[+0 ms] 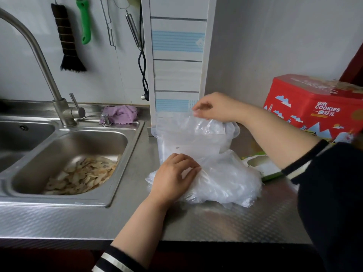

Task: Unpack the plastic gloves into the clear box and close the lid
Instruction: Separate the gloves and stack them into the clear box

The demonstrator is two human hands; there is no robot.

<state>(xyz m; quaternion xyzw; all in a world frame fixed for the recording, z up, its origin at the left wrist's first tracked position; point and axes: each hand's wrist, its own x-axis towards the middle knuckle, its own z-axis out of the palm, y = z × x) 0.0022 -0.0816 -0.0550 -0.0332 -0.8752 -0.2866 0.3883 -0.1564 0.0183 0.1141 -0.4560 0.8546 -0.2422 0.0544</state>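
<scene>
I am working at the steel counter (125, 218), in the centre of the frame, and by my reckoning the job is only partly under way. My left hand (174, 176) is lying on the heap of plastic gloves (222, 183) just below centre, fingers bent over the crinkled film and gripping a fold of it. My right hand (213, 107), a little above centre, is pinching the top edge of the clear bag (188, 132) that is standing upright behind the heap, holding it raised. Whether that upright clear thing is a soft packet or the wall of the clear box itself I cannot tell; its sides are blurred and no lid is showing plainly. The gloves are lying loose on the counter, touching the foot of the bag, so the unpacking seems largely done, while loading them into the box and shutting the lid are still waiting. At the right edge a red cookie box (314, 107) is standing, and at the left the sink (121, 183) is holding pale peelings.
</scene>
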